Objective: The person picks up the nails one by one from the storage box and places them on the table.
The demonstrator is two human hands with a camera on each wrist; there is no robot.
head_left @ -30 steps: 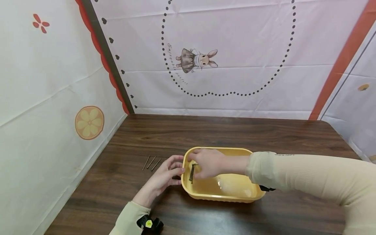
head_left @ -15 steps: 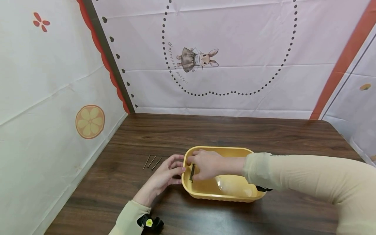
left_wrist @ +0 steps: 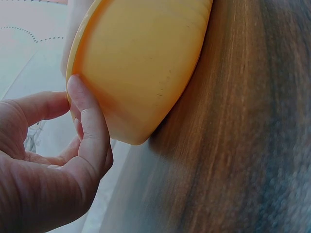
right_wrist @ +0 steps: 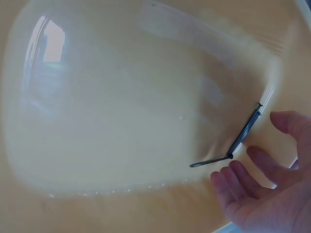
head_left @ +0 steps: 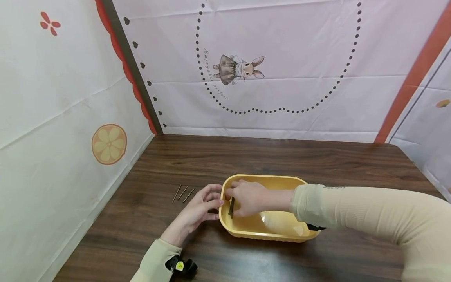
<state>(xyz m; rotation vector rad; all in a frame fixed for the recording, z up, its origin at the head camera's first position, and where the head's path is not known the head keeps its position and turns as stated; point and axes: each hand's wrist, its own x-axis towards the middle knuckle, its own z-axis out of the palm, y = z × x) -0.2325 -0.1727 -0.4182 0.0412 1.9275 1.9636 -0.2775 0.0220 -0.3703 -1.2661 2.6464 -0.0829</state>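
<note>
In the head view, a yellow plastic basin (head_left: 282, 237) stands on the table. My left hand (head_left: 199, 209) holds its left end, thumb at the rim and fingers against the outer wall, as the left wrist view shows on the basin wall (left_wrist: 146, 63). My right hand (head_left: 248, 199) reaches inside at the same end. In the right wrist view its fingers (right_wrist: 223, 187) spread around dark nails without gripping them. Two nails (right_wrist: 245, 127) lie side by side along the basin's edge, and another nail (right_wrist: 209, 161) touches their lower end at an angle.
Three more nails (head_left: 183, 192) lie roughly parallel on the dark wooden table (head_left: 211, 156), left of the basin. A printed white cloth (head_left: 299, 78) hangs behind the table, and another cloth stands along the left side.
The head view has shifted slightly. My right fingers have moved a little around the nails, and one nail seen crosswise earlier is now hidden in the head view. My left hand stays on the basin.
</note>
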